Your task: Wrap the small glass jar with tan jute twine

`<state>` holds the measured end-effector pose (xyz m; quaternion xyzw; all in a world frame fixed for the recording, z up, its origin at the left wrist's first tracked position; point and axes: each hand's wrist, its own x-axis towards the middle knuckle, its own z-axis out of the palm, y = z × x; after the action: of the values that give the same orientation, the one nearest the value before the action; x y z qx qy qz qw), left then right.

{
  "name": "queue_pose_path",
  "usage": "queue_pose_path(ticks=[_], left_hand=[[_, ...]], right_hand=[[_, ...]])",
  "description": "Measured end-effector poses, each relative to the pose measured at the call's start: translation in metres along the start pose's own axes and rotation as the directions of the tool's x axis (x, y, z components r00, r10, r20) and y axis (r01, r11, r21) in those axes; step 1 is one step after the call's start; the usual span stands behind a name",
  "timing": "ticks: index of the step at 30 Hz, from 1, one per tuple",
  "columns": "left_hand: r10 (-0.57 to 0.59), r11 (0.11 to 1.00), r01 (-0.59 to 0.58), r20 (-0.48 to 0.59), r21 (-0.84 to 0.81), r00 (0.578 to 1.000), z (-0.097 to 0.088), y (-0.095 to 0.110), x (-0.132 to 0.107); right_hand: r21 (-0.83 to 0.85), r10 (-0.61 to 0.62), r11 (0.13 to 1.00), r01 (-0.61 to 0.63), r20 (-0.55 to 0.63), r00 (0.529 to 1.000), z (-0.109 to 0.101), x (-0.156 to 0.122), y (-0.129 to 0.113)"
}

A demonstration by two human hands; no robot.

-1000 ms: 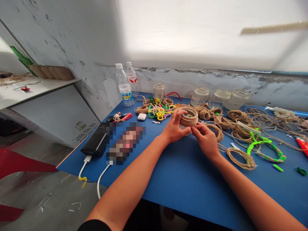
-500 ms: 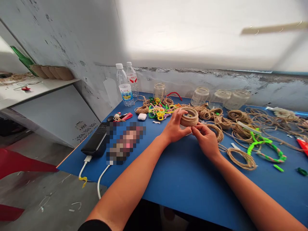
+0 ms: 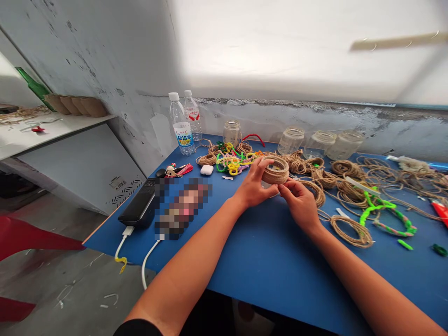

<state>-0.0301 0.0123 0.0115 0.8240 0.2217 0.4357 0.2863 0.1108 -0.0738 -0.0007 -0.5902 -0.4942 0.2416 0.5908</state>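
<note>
A glass jar (image 3: 275,171), its neck wound with brown jute twine, stands tilted between my hands above the blue table. My left hand (image 3: 257,184) wraps round the jar's left side, thumb at the front and fingers near the rim. At the jar's lower right, my right hand (image 3: 299,201) has thumb and fingertips pinched together against the twine; the strand in the pinch is mostly hidden. Just right of that hand lie a twine coil (image 3: 315,192) and another loose coil (image 3: 351,231).
Glass jars (image 3: 291,139) line the wall behind heaps of twine. Two plastic bottles (image 3: 182,133) stand at the back left. Colourful pipe cleaners (image 3: 231,161), a white earbud case (image 3: 206,170), keys (image 3: 172,171) and a black power bank (image 3: 138,205) lie left. Green pipe-cleaner loops (image 3: 395,226) lie right.
Almost nothing differs. Both hands keep the same hold on the jar, which may have tilted very slightly.
</note>
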Motion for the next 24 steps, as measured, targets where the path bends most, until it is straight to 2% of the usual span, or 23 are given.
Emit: queue_pose_path(ticks=[7, 10, 18, 24], left_hand=[[-0.015, 0.989, 0.027, -0.085, 0.144, 0.996, -0.0007, 0.0072, -0.0015], [-0.001, 0.982, 0.017, -0.084, 0.187, 0.996, -0.0013, 0.0087, -0.0017], [0.032, 0.984, -0.017, -0.085, 0.178, 0.996, 0.0007, 0.0048, -0.0025], [-0.004, 0.989, 0.014, -0.068, 0.144, 0.998, -0.0005, 0.0058, -0.0031]], right_hand=[[0.065, -0.006, 0.998, 0.006, -0.003, 1.0, 0.001, 0.0002, 0.0016], [0.053, -0.013, 0.999, 0.013, -0.002, 1.0, 0.0007, 0.0005, 0.0027], [-0.053, -0.057, 0.997, 0.056, -0.032, 0.998, 0.0003, 0.0001, -0.0016], [-0.135, -0.099, 0.987, 0.091, -0.057, 0.993, 0.0006, -0.0008, -0.0064]])
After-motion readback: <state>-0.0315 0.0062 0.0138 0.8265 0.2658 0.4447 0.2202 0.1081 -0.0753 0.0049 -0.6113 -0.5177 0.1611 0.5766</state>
